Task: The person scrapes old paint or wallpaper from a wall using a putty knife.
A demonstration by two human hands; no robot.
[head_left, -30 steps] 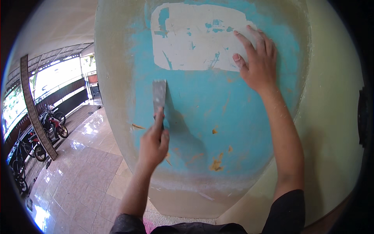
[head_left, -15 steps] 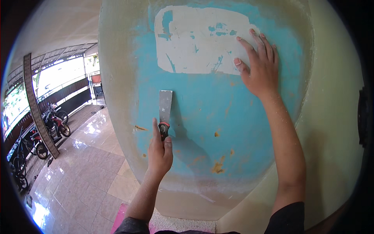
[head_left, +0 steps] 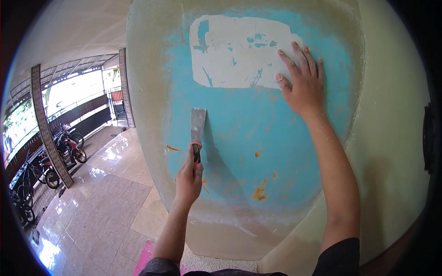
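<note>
My left hand (head_left: 189, 180) is closed around the dark and red handle of a putty knife (head_left: 198, 125). Its flat metal blade points upward, with whitish specks on it, in front of the turquoise part of the wall (head_left: 285, 147). The blade throws a long shadow down to the right; whether its tip touches the wall I cannot tell. Higher up, my right hand (head_left: 305, 87) lies with fingers spread on the wall. Its fingertips rest at the right edge of a whitish patch (head_left: 230, 50), where bits of turquoise show through.
Brownish scraped spots (head_left: 260, 191) mark the lower turquoise area. A pale green wall (head_left: 391, 138) adjoins on the right. At left lie a shiny tiled floor (head_left: 101, 198), a pillar (head_left: 48, 124) and a parked red motorcycle (head_left: 73, 151). Something pink (head_left: 145, 257) sits near my left elbow.
The view has shifted slightly, bringing a second pillar into sight at left. The putty knife has turned a little in my left hand, its blade still upward. My right hand stays on the wall.
</note>
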